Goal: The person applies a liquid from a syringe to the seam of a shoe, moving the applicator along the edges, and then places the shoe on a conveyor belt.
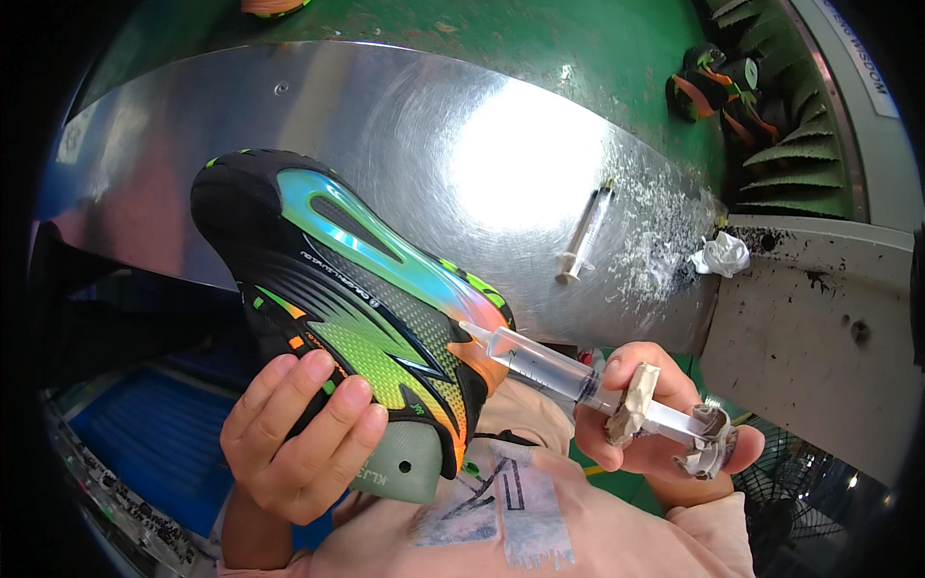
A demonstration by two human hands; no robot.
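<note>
My left hand (299, 433) is closed round the side of a sports shoe (371, 318), black with green, orange and shiny blue parts. A grey-green shoe last (400, 462) sticks out of its opening. The shoe is tilted with its side turned up and its toe toward the upper left. In my right hand (665, 414) is a clear plastic syringe (540, 366); its flange and plunger end are wrapped in tape. The syringe tip meets the shoe near the heel, at the edge between upper and sole.
A second syringe (588, 231) lies on the metal table (385, 116). White residue and a crumpled white tissue (723, 254) are at its right end. Beyond the table, more shoes (718, 87) sit on a green surface (578, 48) by a flap curtain (795, 173).
</note>
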